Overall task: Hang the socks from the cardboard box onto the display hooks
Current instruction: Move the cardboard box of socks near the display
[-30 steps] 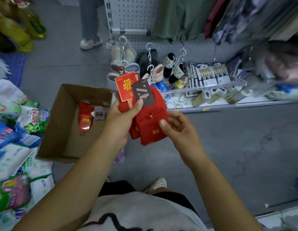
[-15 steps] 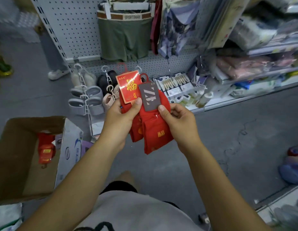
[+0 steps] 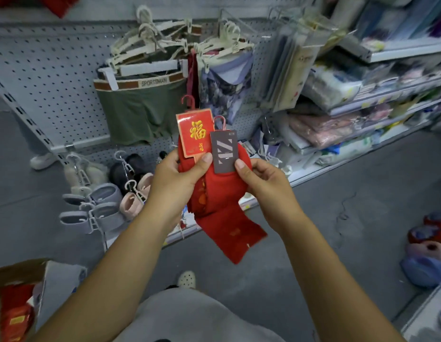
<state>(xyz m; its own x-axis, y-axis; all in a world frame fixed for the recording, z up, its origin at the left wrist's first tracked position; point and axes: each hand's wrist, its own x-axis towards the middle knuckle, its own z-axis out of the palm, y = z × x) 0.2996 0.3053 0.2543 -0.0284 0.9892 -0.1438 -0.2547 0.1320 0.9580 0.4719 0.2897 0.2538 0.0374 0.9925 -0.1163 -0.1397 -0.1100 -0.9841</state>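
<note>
Two packs of red socks [image 3: 221,208] are held up in front of the grey pegboard [image 3: 49,77]. My left hand [image 3: 175,186] grips the pack with the red gold-lettered card [image 3: 193,132] and a red plastic hook. My right hand [image 3: 263,183] pinches the pack with the grey card [image 3: 224,151] and its own small hook. Both packs overlap at the middle. The cardboard box [image 3: 19,292] sits at the bottom left corner with more red socks [image 3: 15,314] inside.
Green shorts [image 3: 140,112] and patterned garments hang on white hangers on the pegboard. Slippers [image 3: 98,206] hang low on clips at the left. Shelves of packed goods [image 3: 350,95] fill the right. Another person's shoe [image 3: 41,160] stands at the left on the grey floor.
The view has risen from the box toward the pegboard. Both hands have lifted the red sock packs higher, and the box has slid to the bottom left corner.
</note>
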